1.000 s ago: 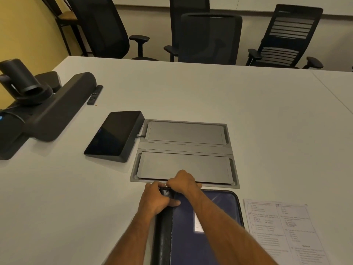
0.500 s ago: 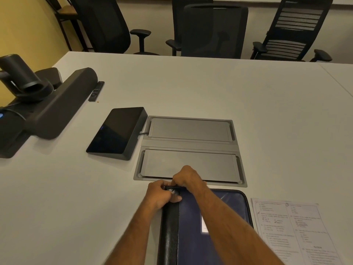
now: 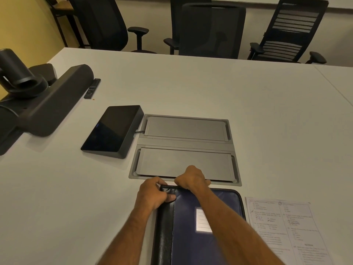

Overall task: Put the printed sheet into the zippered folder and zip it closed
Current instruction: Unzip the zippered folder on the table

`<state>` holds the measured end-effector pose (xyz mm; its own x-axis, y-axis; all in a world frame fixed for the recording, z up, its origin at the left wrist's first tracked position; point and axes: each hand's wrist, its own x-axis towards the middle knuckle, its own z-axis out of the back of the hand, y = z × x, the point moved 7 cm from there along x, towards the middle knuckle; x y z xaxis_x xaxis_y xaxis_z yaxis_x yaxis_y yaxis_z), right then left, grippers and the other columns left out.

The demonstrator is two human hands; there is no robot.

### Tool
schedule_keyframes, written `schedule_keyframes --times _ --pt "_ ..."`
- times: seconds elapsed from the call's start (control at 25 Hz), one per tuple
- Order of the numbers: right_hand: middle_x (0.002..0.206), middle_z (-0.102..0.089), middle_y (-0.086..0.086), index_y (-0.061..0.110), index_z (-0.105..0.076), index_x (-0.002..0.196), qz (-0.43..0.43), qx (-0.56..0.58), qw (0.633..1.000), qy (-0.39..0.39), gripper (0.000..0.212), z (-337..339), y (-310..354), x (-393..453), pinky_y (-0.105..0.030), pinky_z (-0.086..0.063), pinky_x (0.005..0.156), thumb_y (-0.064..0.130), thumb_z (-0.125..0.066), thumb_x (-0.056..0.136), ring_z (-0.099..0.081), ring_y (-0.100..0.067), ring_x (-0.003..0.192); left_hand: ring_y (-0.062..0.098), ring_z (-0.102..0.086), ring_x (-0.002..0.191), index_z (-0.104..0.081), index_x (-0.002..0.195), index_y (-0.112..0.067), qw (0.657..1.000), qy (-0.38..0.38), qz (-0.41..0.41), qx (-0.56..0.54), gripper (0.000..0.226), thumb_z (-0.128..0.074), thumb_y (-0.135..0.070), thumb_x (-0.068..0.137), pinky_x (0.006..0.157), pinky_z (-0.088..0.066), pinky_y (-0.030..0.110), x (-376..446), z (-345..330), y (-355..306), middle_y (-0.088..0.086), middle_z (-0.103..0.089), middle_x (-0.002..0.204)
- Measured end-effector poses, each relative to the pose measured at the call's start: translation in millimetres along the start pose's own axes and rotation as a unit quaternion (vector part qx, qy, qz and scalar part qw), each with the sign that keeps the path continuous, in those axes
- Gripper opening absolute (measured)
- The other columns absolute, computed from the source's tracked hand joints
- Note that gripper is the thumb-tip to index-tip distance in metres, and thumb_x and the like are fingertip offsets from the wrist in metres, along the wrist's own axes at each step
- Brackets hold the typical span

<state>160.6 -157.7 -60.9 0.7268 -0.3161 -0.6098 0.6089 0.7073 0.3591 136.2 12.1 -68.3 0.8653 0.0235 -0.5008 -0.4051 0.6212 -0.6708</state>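
Note:
A dark blue zippered folder (image 3: pixel 225 211) with a black spine lies flat and closed in front of me on the white table. My left hand (image 3: pixel 152 196) grips its far left corner, thumb on the black spine. My right hand (image 3: pixel 191 178) is closed on the folder's far edge, where the zipper runs; the zipper pull itself is hidden under the fingers. The printed sheet (image 3: pixel 282 226) lies on the table just right of the folder, outside it.
A grey cable hatch (image 3: pixel 185 148) is set into the table (image 3: pixel 267 121) just beyond the folder. A black tablet console (image 3: pixel 112 131) sits left of it. A camera bar (image 3: pixel 44 106) and remote (image 3: pixel 92 87) lie far left. Office chairs (image 3: pixel 212 29) line the far edge.
My right hand has shifted a little to the right along the folder's far edge, away from the left hand. The left hand keeps holding the corner.

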Motion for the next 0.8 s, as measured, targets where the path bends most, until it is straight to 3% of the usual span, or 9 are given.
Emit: schedule_keyframes --times 0.24,0.52,0.64,0.72,0.8 --pt "0.089 -0.062 -0.004 0.015 -0.054 0.079 -0.046 0.004 0.999 -0.020 0.023 44.1 -60.5 6.5 -0.038 -0.044 0.085 0.030 -0.070 0.074 -0.055 -0.019 0.079 0.012 -0.064 0.081 -0.065 0.093 -0.023 1.000 -0.007 0.002 0.010 0.048 -0.094 -0.024 0.054 0.071 -0.052 0.025 -0.9 -1.5 -1.3 -0.002 -0.067 0.090" --pt "0.095 -0.059 -0.007 0.015 -0.053 0.088 -0.104 -0.002 0.993 -0.056 0.028 82.0 -116.6 11.9 -0.042 -0.033 0.094 0.025 -0.071 0.070 -0.051 -0.024 0.091 0.012 -0.064 0.079 -0.062 0.091 -0.025 0.999 -0.029 -0.002 0.030 0.046 -0.093 -0.027 0.057 0.067 -0.050 0.024 -3.0 -3.3 -2.0 -0.004 -0.067 0.090" --pt "0.087 -0.060 -0.008 0.009 -0.057 0.089 -0.118 0.040 0.990 -0.070 0.032 95.9 -141.7 15.6 -0.045 -0.041 0.095 0.019 -0.071 0.062 -0.056 -0.027 0.090 0.011 -0.063 0.079 -0.061 0.089 -0.026 0.999 -0.039 -0.006 0.035 0.046 -0.093 -0.029 0.056 0.069 -0.051 0.026 -3.5 -3.3 -1.3 -0.006 -0.066 0.090" --pt "0.089 -0.062 -0.012 0.002 -0.060 0.091 -0.124 0.080 0.987 -0.066 0.035 99.4 -156.2 16.1 -0.042 -0.050 0.086 0.015 -0.072 0.061 -0.060 -0.030 0.088 0.010 -0.063 0.079 -0.061 0.089 -0.027 0.998 -0.046 -0.008 0.031 0.046 -0.093 -0.030 0.055 0.068 -0.051 0.026 -3.4 -3.0 -1.2 -0.006 -0.066 0.091" --pt "0.088 -0.066 -0.015 -0.001 -0.063 0.088 -0.125 0.119 0.983 -0.056 0.029 99.5 -165.3 13.6 -0.032 -0.052 0.066 0.014 -0.074 0.066 -0.062 -0.026 0.079 0.011 -0.062 0.079 -0.061 0.090 -0.026 0.998 -0.049 -0.013 0.033 0.047 -0.093 -0.030 0.056 0.066 -0.048 0.024 -3.4 -3.4 -1.4 -0.004 -0.066 0.093"
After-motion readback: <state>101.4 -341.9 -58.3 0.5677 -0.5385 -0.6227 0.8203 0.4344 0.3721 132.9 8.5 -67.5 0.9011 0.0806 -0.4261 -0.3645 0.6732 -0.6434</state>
